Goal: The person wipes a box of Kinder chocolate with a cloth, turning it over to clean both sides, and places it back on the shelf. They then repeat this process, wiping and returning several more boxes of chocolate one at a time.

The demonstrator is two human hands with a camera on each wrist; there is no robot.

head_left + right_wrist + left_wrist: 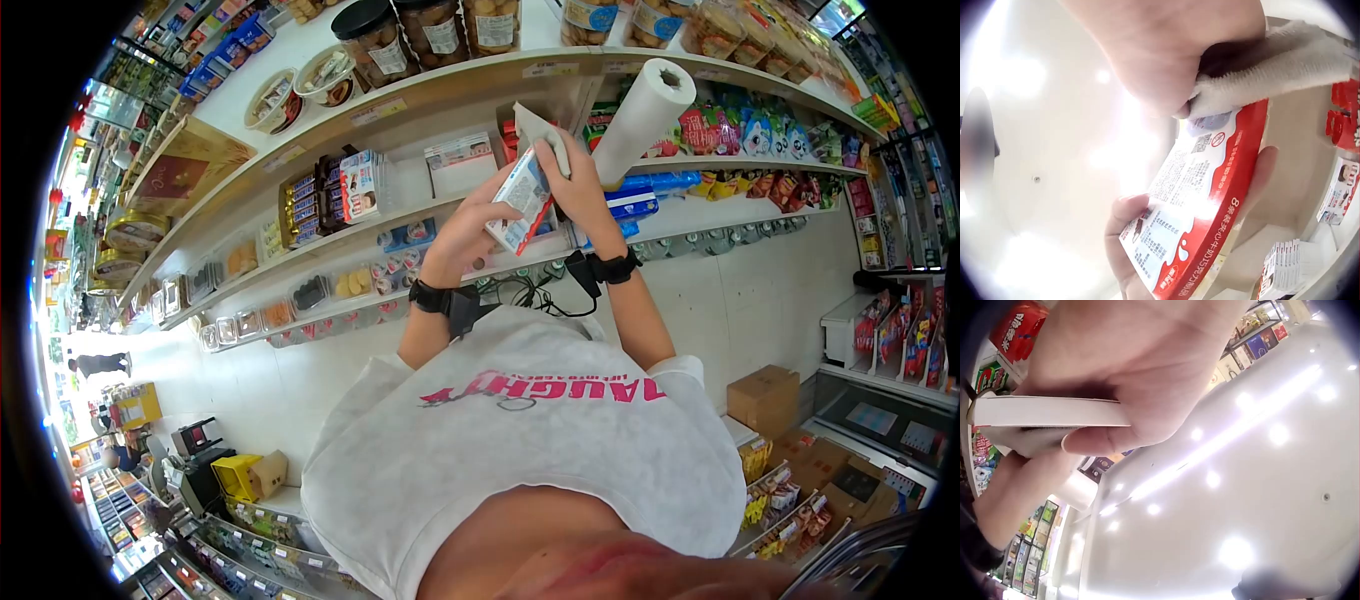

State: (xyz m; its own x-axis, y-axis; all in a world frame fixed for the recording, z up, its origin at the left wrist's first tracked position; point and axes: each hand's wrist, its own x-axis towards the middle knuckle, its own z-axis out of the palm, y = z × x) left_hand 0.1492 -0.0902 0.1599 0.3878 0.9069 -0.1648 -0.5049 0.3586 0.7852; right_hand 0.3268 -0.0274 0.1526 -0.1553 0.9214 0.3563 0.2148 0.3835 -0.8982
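A flat red and white box [521,203] is held up in front of the shelf, its printed face showing in the right wrist view [1192,206]. My left hand [470,228] grips it near its lower end, thumb on one side and fingers on the other; in the left wrist view that hand [1129,369] pinches the box's white edge [1054,412]. My right hand [580,190] holds a pale cloth [540,128] against the box's upper part. Close up in the right wrist view, the ribbed cloth [1272,72] is bunched under the right hand [1172,50].
A white paper roll [645,115] stands right of the hands. Similar boxes [361,186] and chocolate bars [305,205] sit on the shelf at left, blue packs [635,200] at right. Jars [375,45] line the top. A cardboard box [764,398] is on the floor.
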